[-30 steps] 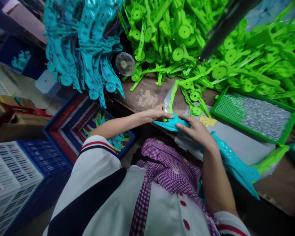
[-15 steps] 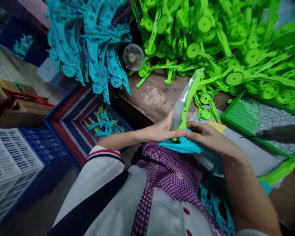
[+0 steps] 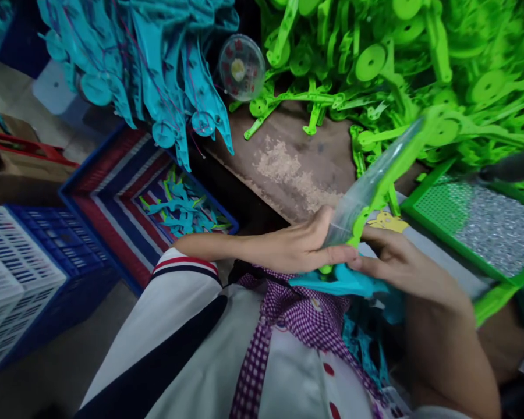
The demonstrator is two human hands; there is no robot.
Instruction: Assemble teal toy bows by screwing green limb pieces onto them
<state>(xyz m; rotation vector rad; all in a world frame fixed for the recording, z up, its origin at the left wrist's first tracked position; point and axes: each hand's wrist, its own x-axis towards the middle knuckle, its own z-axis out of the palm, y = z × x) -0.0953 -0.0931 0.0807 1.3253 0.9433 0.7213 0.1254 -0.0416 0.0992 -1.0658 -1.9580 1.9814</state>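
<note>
In front of my chest, my left hand (image 3: 303, 240) is closed round the lower end of a long green plastic piece (image 3: 384, 180). A clear, shiny strip (image 3: 356, 201) runs along that piece's left side, and its far end reaches up toward the green heap. Meeting the left thumb, my right hand (image 3: 402, 262) pinches at the joint between the green piece and a blue plastic piece (image 3: 336, 283) beneath it. The fingers hide part of the joint. Both pieces look like halves of one shell, though I cannot tell whether they are fastened.
Green parts (image 3: 371, 61) heap at the back right, blue parts with thin wires (image 3: 148, 52) at the back left. A clear round container (image 3: 242, 67) stands between them. Screws (image 3: 502, 227) fill a green tray (image 3: 423, 203) beneath a dark tool (image 3: 513, 166). A striped-lined crate (image 3: 113, 180) holds blue-green pieces.
Both hands have moved right and slightly down with the joined pieces. The green piece now leans further right. The whole view has shifted a little.
</note>
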